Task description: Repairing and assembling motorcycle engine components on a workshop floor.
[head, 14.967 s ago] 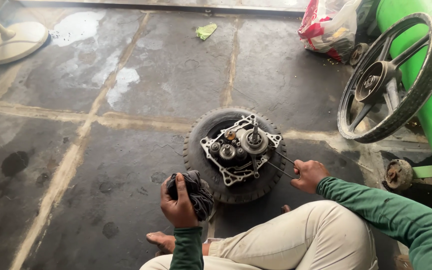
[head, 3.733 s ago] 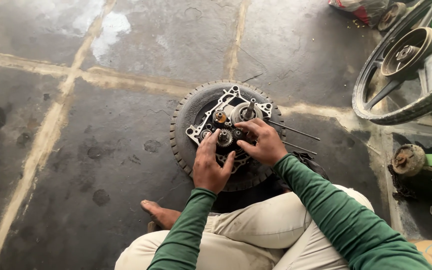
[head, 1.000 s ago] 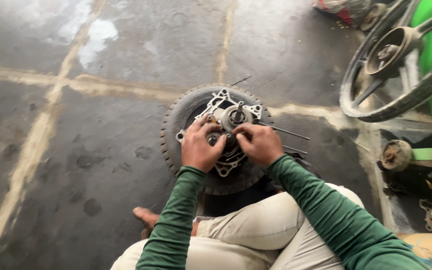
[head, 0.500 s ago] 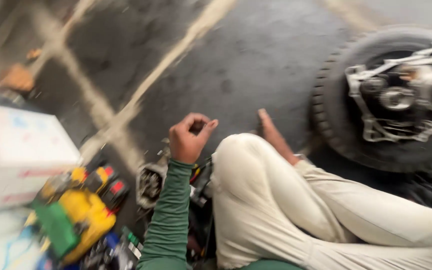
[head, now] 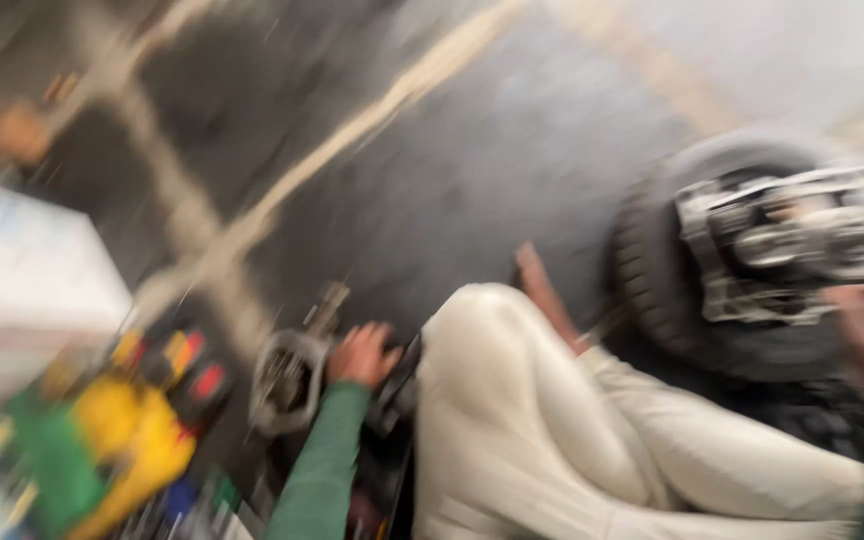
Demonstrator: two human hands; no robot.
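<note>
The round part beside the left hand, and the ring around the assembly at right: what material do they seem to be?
Round part: probably bare metal, grey with pale glints; blur hides detail. Ring: looks like a black rubber tyre, matte with tread-like ridges. The left hand is touching or almost touching the part.

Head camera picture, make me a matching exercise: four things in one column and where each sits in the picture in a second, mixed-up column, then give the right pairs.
Things:
1. black rubber tyre with a silver metal assembly on top
2. left hand in a green sleeve
3. round grey metal part on the floor
4. blurred yellow and green objects

Places:
A. bottom left corner
B. right side, beyond the bent knee
C. lower middle, reaching down beside the leg
D. just left of the left hand, at its fingers

Pairs: 1-B, 2-C, 3-D, 4-A
</note>
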